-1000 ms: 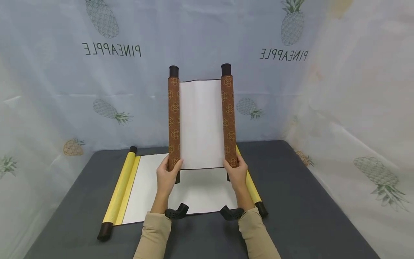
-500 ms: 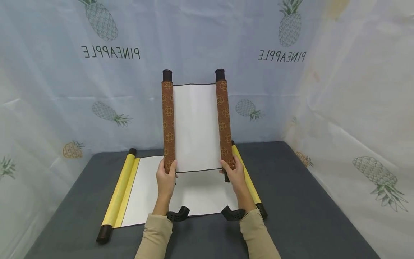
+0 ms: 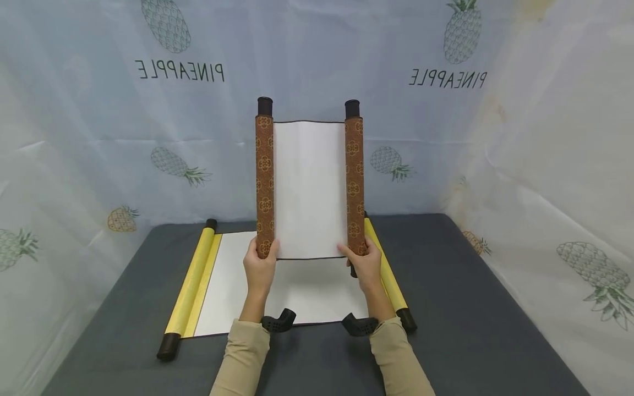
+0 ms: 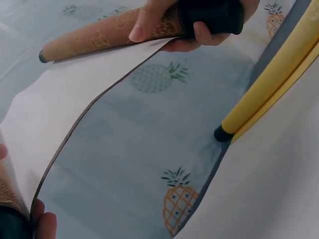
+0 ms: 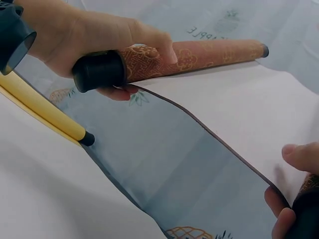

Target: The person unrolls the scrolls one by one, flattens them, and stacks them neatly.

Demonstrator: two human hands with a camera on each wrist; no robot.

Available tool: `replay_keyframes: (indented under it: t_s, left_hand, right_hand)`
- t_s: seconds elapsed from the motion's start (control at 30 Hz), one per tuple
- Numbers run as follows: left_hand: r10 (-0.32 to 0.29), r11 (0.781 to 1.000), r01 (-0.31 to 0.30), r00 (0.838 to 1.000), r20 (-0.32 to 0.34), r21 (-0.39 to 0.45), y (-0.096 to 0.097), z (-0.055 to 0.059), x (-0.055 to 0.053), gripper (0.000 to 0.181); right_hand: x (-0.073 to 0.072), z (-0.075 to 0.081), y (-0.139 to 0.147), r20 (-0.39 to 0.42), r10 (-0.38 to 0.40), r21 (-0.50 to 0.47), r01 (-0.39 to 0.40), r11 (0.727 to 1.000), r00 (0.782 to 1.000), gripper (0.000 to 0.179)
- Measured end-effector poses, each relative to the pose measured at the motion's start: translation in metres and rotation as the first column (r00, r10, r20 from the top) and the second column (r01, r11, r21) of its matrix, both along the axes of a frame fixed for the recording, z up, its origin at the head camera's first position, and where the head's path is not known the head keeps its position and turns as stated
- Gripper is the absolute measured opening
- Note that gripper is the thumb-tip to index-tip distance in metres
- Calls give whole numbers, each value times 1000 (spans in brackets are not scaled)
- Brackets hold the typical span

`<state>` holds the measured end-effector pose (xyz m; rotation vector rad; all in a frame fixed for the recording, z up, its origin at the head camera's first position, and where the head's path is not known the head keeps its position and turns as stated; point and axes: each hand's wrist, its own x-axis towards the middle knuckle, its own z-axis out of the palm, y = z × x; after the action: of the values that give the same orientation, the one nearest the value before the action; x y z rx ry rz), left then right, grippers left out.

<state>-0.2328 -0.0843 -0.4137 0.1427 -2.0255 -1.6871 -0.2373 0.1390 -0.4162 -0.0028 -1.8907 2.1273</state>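
Both hands hold up a brown hanging scroll, partly unrolled, its rolls upright and a blank white sheet [image 3: 310, 187] stretched between them. My left hand [image 3: 260, 269] grips the lower end of the left roll [image 3: 264, 181], thumb in front. Around the lower end of the right roll [image 3: 354, 181] curl the fingers of my right hand [image 3: 367, 267]. Gold flower patterns cover the rolls, which have black end knobs. In the left wrist view, the right hand [image 4: 199, 30] clasps its roll by the black knob [image 4: 212, 16]. The right wrist view shows the left hand [image 5: 109, 40] doing likewise.
Behind and below the held scroll, a larger yellow-edged scroll [image 3: 190, 283] lies unrolled on the dark grey table [image 3: 470, 308], its white sheet partly hidden by the arms. A pineapple-print curtain [image 3: 317, 55] surrounds the back and sides. Each wrist wears a black camera mount [image 3: 279, 320].
The two brown rolls stand slightly farther apart, with a little more white sheet showing between them. The right roll is more upright. The head view has shifted slightly.
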Motion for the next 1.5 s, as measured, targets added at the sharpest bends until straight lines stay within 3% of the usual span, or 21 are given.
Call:
replay_keyframes:
  t_s: [0.23, 0.4, 0.67, 0.97, 1.17, 1.3, 1.5]
  left_hand:
    - [-9, 1000, 9, 1000, -1, 0, -4, -1, -3, 61]
    - [-20, 1000, 20, 1000, -7, 7, -10, 0, -3, 51]
    - [-55, 998, 56, 998, -25, 15, -16, 1, -6, 42]
    - [53, 999, -53, 995, -84, -3, -26, 1, -6, 37]
    - [83, 997, -81, 993, -86, 16, -31, 1, -6, 37]
    - [62, 998, -60, 996, -66, 27, -32, 0, -6, 42]
    - [-12, 1000, 11, 998, -66, -10, -32, -1, -6, 45]
  right_hand:
    - [-1, -2, 4, 20, -17, 1, 17, 1000, 1000, 41]
    - [-1, -1, 5, -9, -26, 8, 26, 1000, 1000, 41]
    - [-1, 2, 10, 21, -74, 44, 73, 996, 997, 38]
    - [-4, 5, 11, 27, 2, 130, -5, 991, 1000, 39]
    - [-3, 4, 9, 59, 51, 105, -57, 993, 997, 46]
    - [-4, 0, 8, 64, 75, 75, -80, 994, 995, 45]
    - [-5, -2, 10, 21, 40, 78, -41, 996, 999, 35]
